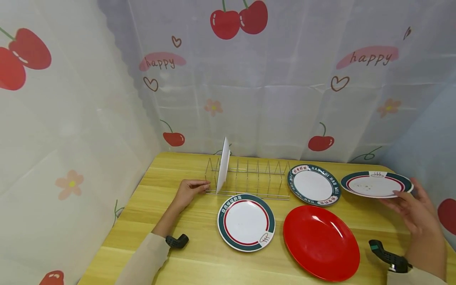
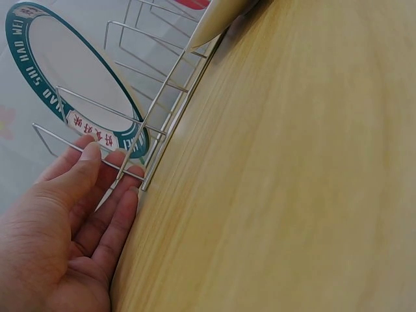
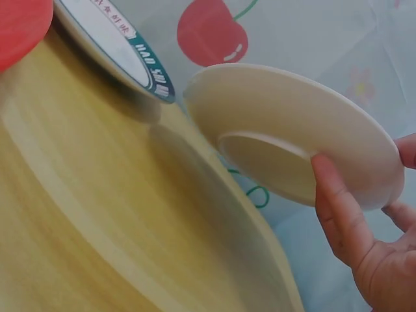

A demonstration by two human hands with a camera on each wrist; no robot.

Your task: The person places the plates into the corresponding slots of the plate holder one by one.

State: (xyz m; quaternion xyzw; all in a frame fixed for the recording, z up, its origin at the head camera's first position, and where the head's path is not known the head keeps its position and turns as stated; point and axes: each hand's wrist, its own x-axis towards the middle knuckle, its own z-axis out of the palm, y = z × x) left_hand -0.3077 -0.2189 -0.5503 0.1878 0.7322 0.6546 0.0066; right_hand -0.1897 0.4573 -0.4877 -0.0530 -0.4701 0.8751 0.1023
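My right hand (image 1: 413, 211) grips a white plate with a green rim and red ring (image 1: 377, 185) by its right edge, raised off the table. Its pale underside shows in the right wrist view, with fingers (image 3: 338, 201) spread beneath it. At the left end of the wire dish rack (image 1: 258, 196), my left hand (image 1: 191, 194) pinches the end wires between thumb and fingers (image 2: 117, 221). One plate (image 1: 223, 166) stands upright in a left slot of the rack, seen nearly edge-on from the head; its green lettered rim faces the left wrist camera.
A green-rimmed plate (image 1: 246, 223) lies in front of the rack. To the rack's right is a plate with a lettered green rim (image 1: 313, 185). A large red plate (image 1: 320, 243) lies nearer the front. Behind the wooden table (image 1: 199, 253) hangs a cherry-patterned curtain (image 1: 263, 114).
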